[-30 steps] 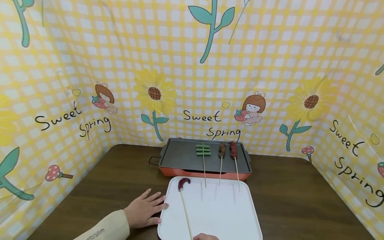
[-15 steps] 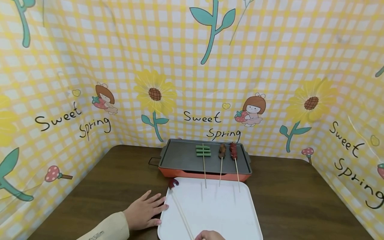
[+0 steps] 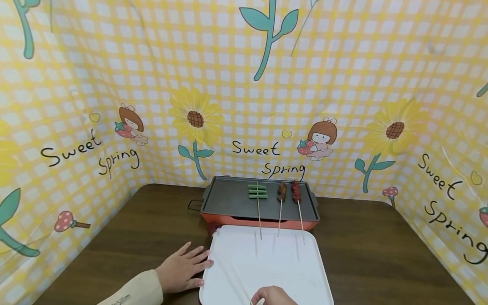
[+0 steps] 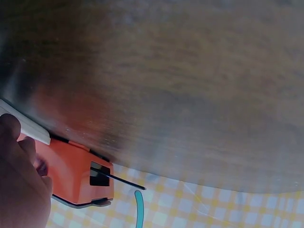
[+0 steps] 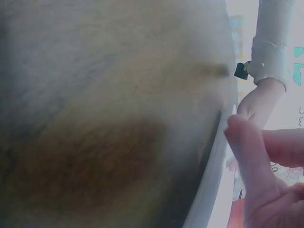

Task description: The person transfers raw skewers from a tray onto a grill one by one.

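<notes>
My right hand [image 3: 272, 295] is over the near part of the white tray [image 3: 289, 262] and pinches the lower end of a thin skewer [image 3: 241, 283]. The skewer slants away to the upper left. Its dark red food piece [image 3: 213, 229], blurred by motion, is by the tray's far left corner, beside the grill's front. With fingers spread, my left hand [image 3: 183, 270] rests on the table, fingertips at the tray's left edge. On the grill pan [image 3: 228, 199] lie a green vegetable skewer [image 3: 258, 191], a brown meat skewer [image 3: 282, 192] and a red meat skewer [image 3: 296, 192].
The orange grill stands behind the tray, with a wire handle [image 3: 195, 205] at its left. Sticks of the three skewers stick out over the tray's far edge. A patterned yellow cloth [image 3: 244, 106] walls the dark wooden table [image 3: 362, 241] on the back and sides.
The held skewer's dark red piece has moved left, from above the tray to its far left corner. My right hand has come further into view. My left hand stays put.
</notes>
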The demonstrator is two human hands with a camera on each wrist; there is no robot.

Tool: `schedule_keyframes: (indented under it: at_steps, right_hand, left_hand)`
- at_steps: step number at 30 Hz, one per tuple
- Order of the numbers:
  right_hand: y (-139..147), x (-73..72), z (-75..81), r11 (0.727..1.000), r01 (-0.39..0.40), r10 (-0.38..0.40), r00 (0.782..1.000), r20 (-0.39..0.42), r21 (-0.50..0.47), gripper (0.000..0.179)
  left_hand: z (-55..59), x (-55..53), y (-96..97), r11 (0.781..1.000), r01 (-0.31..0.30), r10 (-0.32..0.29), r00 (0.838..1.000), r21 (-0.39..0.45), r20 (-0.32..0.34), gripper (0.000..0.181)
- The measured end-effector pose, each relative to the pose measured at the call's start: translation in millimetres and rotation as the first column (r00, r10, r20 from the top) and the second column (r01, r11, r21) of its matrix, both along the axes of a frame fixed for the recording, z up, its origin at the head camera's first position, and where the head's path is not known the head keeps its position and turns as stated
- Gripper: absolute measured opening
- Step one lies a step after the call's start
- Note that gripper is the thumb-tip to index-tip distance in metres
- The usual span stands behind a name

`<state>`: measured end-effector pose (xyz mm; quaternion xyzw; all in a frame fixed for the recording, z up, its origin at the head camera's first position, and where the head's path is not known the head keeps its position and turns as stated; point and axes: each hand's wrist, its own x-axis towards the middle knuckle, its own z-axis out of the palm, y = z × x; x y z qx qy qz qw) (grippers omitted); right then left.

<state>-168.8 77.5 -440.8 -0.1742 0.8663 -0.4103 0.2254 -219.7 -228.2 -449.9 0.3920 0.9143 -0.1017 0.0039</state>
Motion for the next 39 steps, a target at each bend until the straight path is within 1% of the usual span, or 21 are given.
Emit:
schedule_keyframes:
  at_steps: [4,7,12,14,15,18,20,21,22,26,30,32,35,39]
  right_hand:
    - [0,1.0,1.8,1.000,-0.001,0.000,1.000,-0.026,-0.031,0.007]
    - [-1,1.0,3.5,0.999,-0.004,0.004,1.000,-0.027,-0.033,0.008]
    - [-1,-1.2,11.1,0.999,0.009,-0.007,0.999,0.035,-0.053,0.013]
    - [0,-1.9,14.4,0.996,0.014,-0.009,0.998,0.055,-0.083,0.015]
    - [0,-2.3,15.8,0.995,0.015,-0.009,0.998,0.059,-0.098,0.016]
    - [0,-3.4,18.4,0.989,0.005,0.001,0.999,0.035,-0.151,0.021]
    - [-1,-5.3,19.9,0.983,0.004,-0.001,1.000,0.015,-0.183,0.024]
    - [-2,-6.8,20.8,0.980,0.010,-0.006,1.000,0.017,-0.197,0.026]
    - [-3,-8.7,22.3,0.978,0.018,-0.014,1.000,0.023,-0.208,0.027]
    - [-9,-18.0,28.3,0.968,0.067,-0.057,0.997,0.046,-0.241,0.029]
    - [-15,-27.7,32.2,0.961,0.103,-0.100,0.995,0.024,-0.257,0.029]
    - [-19,-32.3,33.9,0.957,0.115,-0.114,0.993,0.019,-0.266,0.028]
    - [-25,-39.1,38.3,0.949,0.144,-0.139,0.990,0.037,-0.279,0.027]
    - [-35,-50.6,48.7,0.945,0.194,-0.181,0.981,0.073,-0.264,0.027]
  left_hand:
    - [-0.3,1.6,-0.3,1.000,-0.009,0.009,1.000,0.010,0.009,0.061]
    - [-0.7,1.7,-0.3,1.000,-0.017,0.017,1.000,0.019,0.016,0.061]
    - [-3.4,-0.2,-0.4,0.999,-0.023,0.023,0.999,0.029,0.024,0.063]
    - [-5.0,-0.6,-1.5,0.999,-0.010,0.009,1.000,0.036,0.014,0.064]
    - [-6.6,-1.0,-2.5,0.998,-0.006,0.005,1.000,0.061,0.024,0.063]
    - [-8.5,-1.3,-4.3,0.998,0.017,-0.017,1.000,0.065,-0.007,0.064]
    - [-8.0,-1.1,-4.1,0.998,0.015,-0.015,1.000,0.062,-0.009,0.063]
    - [-7.4,-1.0,-3.5,0.998,0.007,-0.007,1.000,0.058,-0.002,0.063]
    - [-5.4,-0.4,-2.2,1.000,-0.002,0.002,1.000,0.028,-0.008,0.063]
    - [-1.1,1.7,0.7,0.999,-0.043,0.043,0.998,0.006,0.042,0.063]
    - [-1.3,1.8,0.5,0.999,-0.038,0.037,0.998,0.015,0.047,0.063]
    - [-1.4,1.5,0.3,0.999,-0.030,0.029,0.999,0.020,0.039,0.063]
    - [-1.1,0.9,0.1,1.000,-0.023,0.023,0.999,0.021,0.031,0.062]
    - [-1.6,1.1,-1.2,1.000,-0.012,0.012,1.000,0.017,0.007,0.062]
